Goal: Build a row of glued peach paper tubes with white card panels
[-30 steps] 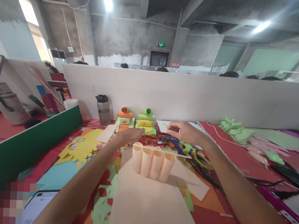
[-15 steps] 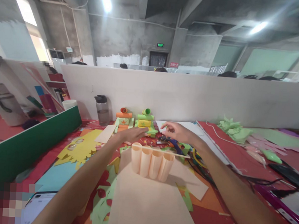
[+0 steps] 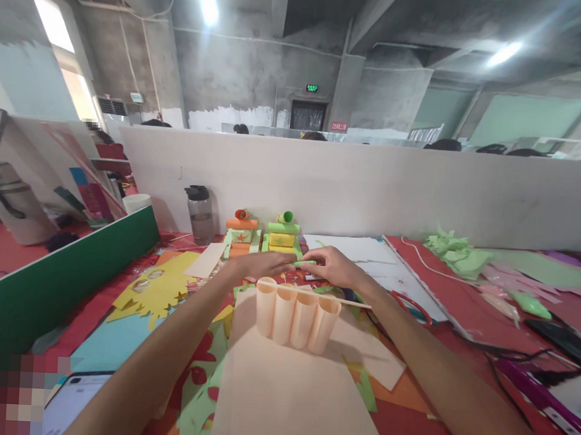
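Note:
Beyond the paper rolls, my left hand (image 3: 268, 264) and my right hand (image 3: 334, 266) meet at a small light-green stick-like piece (image 3: 305, 264). The fingers of both hands are closed on it, and its exact kind cannot be made out. Nearer to me, several peach paper tubes (image 3: 283, 314) stand upright side by side on a peach paper sheet (image 3: 286, 392). A thin peach strip (image 3: 344, 301) lies across their tops. Just past my hands sit an orange paper model (image 3: 241, 236) and a green and yellow paper model (image 3: 282, 240).
A water bottle (image 3: 200, 214) stands by the white partition (image 3: 350, 188). To the left are yellow cut paper (image 3: 165, 282), a green divider (image 3: 68, 271) and a phone (image 3: 74, 401). Crumpled green paper (image 3: 451, 252) and a purple-edged object (image 3: 539, 399) lie at the right.
My right hand has moved left and down to the light-green piece, which was in my left hand. The blue-handled and yellow items by my right wrist are now mostly covered; a red-handled item shows.

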`<state>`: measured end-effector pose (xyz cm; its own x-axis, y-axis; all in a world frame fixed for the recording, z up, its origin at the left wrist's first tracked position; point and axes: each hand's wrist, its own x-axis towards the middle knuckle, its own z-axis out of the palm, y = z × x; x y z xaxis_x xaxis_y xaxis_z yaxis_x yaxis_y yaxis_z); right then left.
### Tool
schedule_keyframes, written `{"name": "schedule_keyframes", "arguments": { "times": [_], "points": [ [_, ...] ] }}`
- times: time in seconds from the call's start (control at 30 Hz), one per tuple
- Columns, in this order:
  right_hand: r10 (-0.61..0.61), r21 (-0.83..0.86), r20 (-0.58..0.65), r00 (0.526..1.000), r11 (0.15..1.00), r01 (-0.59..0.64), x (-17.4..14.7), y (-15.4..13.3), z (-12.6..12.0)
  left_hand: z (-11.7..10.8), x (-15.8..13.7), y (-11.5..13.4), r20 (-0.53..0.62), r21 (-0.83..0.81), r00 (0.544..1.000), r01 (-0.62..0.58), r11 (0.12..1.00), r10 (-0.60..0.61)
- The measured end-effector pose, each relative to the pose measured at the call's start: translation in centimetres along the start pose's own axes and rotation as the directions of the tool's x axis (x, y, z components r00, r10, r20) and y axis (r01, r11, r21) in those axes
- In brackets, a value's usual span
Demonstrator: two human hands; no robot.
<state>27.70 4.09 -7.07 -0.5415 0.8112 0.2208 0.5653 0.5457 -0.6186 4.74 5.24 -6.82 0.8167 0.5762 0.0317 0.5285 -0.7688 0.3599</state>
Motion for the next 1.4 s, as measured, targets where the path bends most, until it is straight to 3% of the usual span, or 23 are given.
{"name": "schedule_keyframes", "arguments": {
  "times": [0.3, 0.4, 0.47, 0.53, 0.67, 0.73, 0.8, 0.87, 0.93, 1.07, 1.13, 1.4],
  "points": [
    [-0.088, -0.022, -0.014, 0.996, 0.996, 0.087, -0.1, 0.1, 0.1, 0.2, 0.4, -0.6, -0.009, -0.124, 1.000, 0.021, 0.992, -0.023],
    [-0.093, -0.031, -0.078, 0.993, 0.995, 0.091, -0.1, -0.1, -0.4, -0.4, 0.1, -1.0, 0.010, -0.165, 0.996, 0.088, 0.982, -0.088],
    [-0.080, -0.024, -0.137, 0.987, 0.997, 0.078, -0.1, -0.1, -1.2, -1.1, -0.4, -1.2, 0.093, -0.185, 0.982, 0.176, 0.967, -0.161],
    [-0.051, 0.001, -0.198, 0.979, 0.999, 0.052, -0.2, 0.0, -2.2, -1.8, -1.1, -1.5, 0.245, -0.191, 0.933, 0.314, 0.930, -0.264],
    [0.011, 0.065, -0.307, 0.952, 0.998, 0.010, -0.7, 0.5, -3.9, -2.1, -1.7, -2.3, 0.550, -0.170, 0.750, 0.531, 0.830, -0.367],
    [0.042, 0.124, -0.337, 0.941, 0.992, 0.000, -0.9, 0.6, -4.5, -1.6, -1.6, -2.8, 0.614, -0.171, 0.705, 0.558, 0.812, -0.356],
    [0.065, 0.200, -0.361, 0.930, 0.980, 0.009, -1.0, 0.6, -4.8, -1.2, -1.4, -3.2, 0.639, -0.175, 0.691, 0.559, 0.811, -0.338],
    [0.072, 0.280, -0.377, 0.924, 0.959, 0.039, -1.1, 0.4, -5.1, -1.2, -1.5, -3.4, 0.626, -0.165, 0.697, 0.556, 0.815, -0.350],
    [0.072, 0.352, -0.384, 0.920, 0.933, 0.074, -1.2, 0.0, -5.3, -1.8, -1.8, -3.3, 0.567, -0.151, 0.733, 0.542, 0.827, -0.377],
    [0.062, 0.426, -0.424, 0.904, 0.894, 0.139, -1.7, -1.5, -5.4, -4.5, -3.3, -2.0, 0.337, -0.169, 0.882, 0.402, 0.900, -0.330],
    [0.047, 0.436, -0.445, 0.894, 0.884, 0.170, -1.9, -2.3, -5.3, -5.9, -4.2, -0.9, 0.226, -0.166, 0.934, 0.316, 0.934, -0.276],
    [-0.022, 0.483, -0.477, 0.879, 0.828, 0.283, -3.1, -6.2, -4.2, -8.6, -6.6, 4.7, 0.127, -0.033, 0.972, 0.204, 0.978, -0.198]
  ]
}}
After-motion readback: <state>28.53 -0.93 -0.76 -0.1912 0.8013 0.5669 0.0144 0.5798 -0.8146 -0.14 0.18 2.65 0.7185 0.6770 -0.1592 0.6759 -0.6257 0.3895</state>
